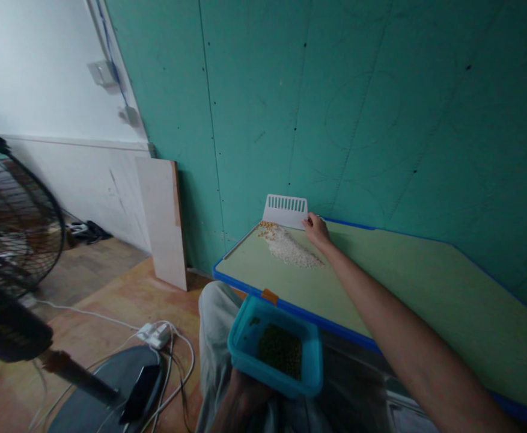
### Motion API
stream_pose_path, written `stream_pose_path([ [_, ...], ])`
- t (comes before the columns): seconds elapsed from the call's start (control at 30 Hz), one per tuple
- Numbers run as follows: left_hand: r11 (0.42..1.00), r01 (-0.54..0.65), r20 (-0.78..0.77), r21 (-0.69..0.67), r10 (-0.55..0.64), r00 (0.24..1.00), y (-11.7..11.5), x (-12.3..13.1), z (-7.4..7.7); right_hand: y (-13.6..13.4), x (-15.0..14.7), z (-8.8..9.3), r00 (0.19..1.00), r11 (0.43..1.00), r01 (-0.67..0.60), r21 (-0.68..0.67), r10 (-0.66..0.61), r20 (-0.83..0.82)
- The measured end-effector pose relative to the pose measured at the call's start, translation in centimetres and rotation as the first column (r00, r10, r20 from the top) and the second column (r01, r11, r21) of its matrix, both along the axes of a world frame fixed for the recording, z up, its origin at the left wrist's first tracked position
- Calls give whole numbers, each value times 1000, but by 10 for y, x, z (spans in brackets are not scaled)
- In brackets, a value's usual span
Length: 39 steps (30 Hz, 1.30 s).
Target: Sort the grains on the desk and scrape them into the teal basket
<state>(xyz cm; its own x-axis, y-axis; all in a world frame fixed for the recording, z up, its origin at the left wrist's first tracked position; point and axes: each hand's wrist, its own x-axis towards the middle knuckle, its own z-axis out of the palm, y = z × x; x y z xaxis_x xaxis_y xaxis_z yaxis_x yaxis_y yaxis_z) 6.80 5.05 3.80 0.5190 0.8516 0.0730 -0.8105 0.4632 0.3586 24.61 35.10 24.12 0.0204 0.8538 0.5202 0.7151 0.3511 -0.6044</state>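
Observation:
With its fingers closed, my right hand (317,231) grips the lower right corner of a white plastic scraper (285,218) that has a row of slots along its top. The scraper stands tilted up at the tabletop's far edge. Right by it are a few yellow kernels (268,227), and a heap of small white grains (294,249) spreads towards me. Under the table's near edge, my left hand (249,390) holds a blue plastic container (245,356) from below, its fingers mostly hidden. Dark green grains (280,350) lie inside. An orange tab (270,296) shows at the container's far rim.
The light green tabletop (407,264) has a blue edge and meets a green wall (263,90). At left are a standing fan (15,228), a power strip (154,334) with loose cables, and a board (161,222) leaning on the wall.

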Motion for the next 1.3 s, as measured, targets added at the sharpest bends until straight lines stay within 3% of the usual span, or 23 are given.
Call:
stream_pose_path([
  [0.23,999,-49,-12,-1,49,999,-2,-1,-5,-1,0,0,1000,1000,-6,12,7,-15],
  [0.37,1000,-5,12,2,5,1000,-1,-2,-10,-2,-1,1,1000,1000,-11,4,11,-20],
  [0.63,1000,-10,9,-21,11,1000,-2,0,1,-2,-1,2,999,1000,-24,-5,24,-25],
  [0.93,999,27,-49,-39,-29,998,-2,-3,-8,1,0,0,998,999,-53,10,54,-42],
  [1.07,998,-32,-88,-53,27,996,-2,-2,-8,1,0,0,995,997,-77,14,77,-55],
  [1.3,1000,3,-57,-15,-4,998,-3,0,-3,0,-2,2,991,995,-99,-6,98,-86],
])
